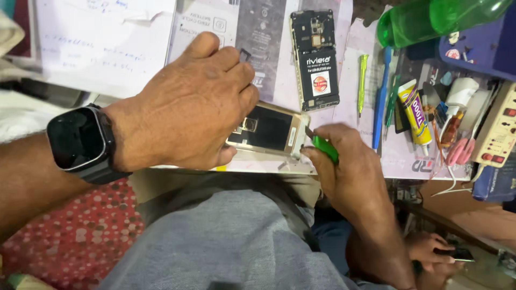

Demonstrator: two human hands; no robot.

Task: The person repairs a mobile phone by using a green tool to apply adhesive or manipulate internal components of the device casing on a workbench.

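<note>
Forearm with a black smartwatch entered from the left of the gold phone, wrist bent slightly, back of the hand facing up. Left hand lay arched over the left end of the gold phone, knuckles raised, fingers curled down onto it and thumb under its near edge; grip closed on the phone, pinning it to the white work mat at the near edge of the bench. Gold phone lay face down, back removed, dark inner plate and a small square camera module exposed.

Right hand came up from below, just right of the gold phone, wrist low, fingers pinched around a green-handled screwdriver. Tip of the tool met the right end of the phone; exact contact point could not be resolved.

Beyond the gold phone, a second opened phone lay upright on the mat, dark battery showing. Right of the gold phone: a slim yellow-green tool, a blue tool, a yellow-and-white glue tube. Farther right, a white power strip. Beyond these, a green plastic bottle lay on its side.
</note>
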